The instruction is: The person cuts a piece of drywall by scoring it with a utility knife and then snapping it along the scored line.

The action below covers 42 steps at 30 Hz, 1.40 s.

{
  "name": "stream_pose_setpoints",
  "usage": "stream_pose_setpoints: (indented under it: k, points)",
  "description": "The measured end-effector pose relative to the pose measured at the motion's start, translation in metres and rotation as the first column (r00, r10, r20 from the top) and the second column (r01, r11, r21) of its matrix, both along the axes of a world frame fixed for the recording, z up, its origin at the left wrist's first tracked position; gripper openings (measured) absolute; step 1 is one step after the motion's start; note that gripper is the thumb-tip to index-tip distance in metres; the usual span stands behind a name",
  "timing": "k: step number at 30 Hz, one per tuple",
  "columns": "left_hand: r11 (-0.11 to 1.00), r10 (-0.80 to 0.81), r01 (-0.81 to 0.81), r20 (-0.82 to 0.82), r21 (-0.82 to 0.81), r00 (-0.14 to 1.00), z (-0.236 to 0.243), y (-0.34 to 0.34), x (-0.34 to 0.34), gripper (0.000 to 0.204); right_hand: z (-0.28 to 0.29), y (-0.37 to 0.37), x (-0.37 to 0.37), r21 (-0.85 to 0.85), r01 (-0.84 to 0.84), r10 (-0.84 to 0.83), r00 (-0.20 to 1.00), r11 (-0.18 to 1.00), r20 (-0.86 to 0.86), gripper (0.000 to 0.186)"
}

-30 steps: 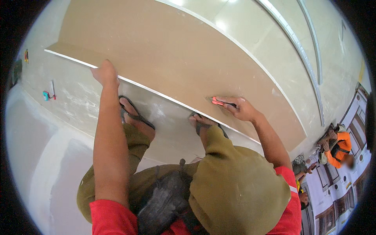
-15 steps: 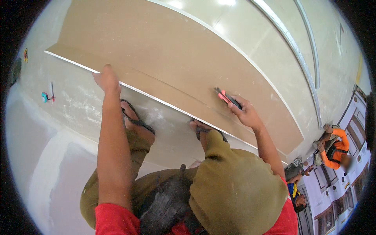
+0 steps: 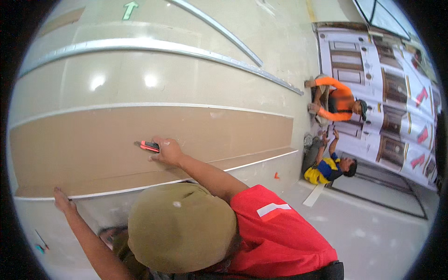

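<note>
The brown board (image 3: 93,135) lies at nine o'clock, creased near its closer edge (image 3: 105,192). At eight o'clock, the left hand (image 3: 64,201) is curled around this edge; the right hand (image 3: 169,151) grips a knife (image 3: 150,146). Bending the strip (image 3: 116,183) seems in hand; the next move calls for steady support.

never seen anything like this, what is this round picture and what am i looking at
There's no machine: a person works bare-handed, seen from a fisheye camera worn on the head, so straight edges curve. The right hand holds a red-and-black handheld cutter over a long, brown-faced, white-edged board lying on the pale, smooth floor. The left hand touches the board's near edge. Beyond lie two long silvery metal strips. Off right is another person in an orange top.
</note>
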<state>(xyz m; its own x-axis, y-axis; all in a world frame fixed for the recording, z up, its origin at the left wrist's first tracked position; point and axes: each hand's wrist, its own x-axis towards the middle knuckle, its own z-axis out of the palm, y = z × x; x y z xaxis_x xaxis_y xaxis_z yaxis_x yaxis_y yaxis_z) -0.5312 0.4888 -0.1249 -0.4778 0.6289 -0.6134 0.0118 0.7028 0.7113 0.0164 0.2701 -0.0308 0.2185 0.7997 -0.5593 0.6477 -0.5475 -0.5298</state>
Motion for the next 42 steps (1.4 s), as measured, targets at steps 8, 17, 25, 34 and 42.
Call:
stream_pose_setpoints:
  k: [8, 17, 25, 34, 42]
  points:
    - [0.991, -0.047, 0.061, 0.119, -0.117, 0.992, 0.080, 0.141, -0.175, 0.048, 0.002, 0.005, -0.041, -0.030, 0.061, -0.060, 0.998, 0.998, 0.028, 0.065]
    - [0.968, -0.044, 0.112, 0.290, -0.223, 0.956, 0.086, 0.236, -0.248, 0.040, 0.010, -0.005, -0.046, -0.140, -0.027, 0.061, 0.967, 0.990, 0.247, 0.052]
    - [0.902, -0.313, 0.374, 0.270, -0.216, 0.911, 0.052, 0.253, -0.302, 0.025, 0.108, 0.011, -0.101, 0.005, 0.044, -0.044, 0.975, 0.999, 0.220, 0.041]
    - [0.954, -0.234, 0.284, 0.362, -0.091, 0.902, 0.064, 0.180, -0.223, 0.042, 0.169, 0.060, -0.139, 0.035, 0.274, -0.276, 0.953, 0.961, 0.127, 0.069]
    - [0.961, -0.245, 0.263, 0.183, -0.085, 0.952, 0.144, 0.179, -0.206, 0.043, 0.125, 0.213, -0.308, -0.107, 0.052, -0.071, 0.981, 0.993, -0.180, 0.042]
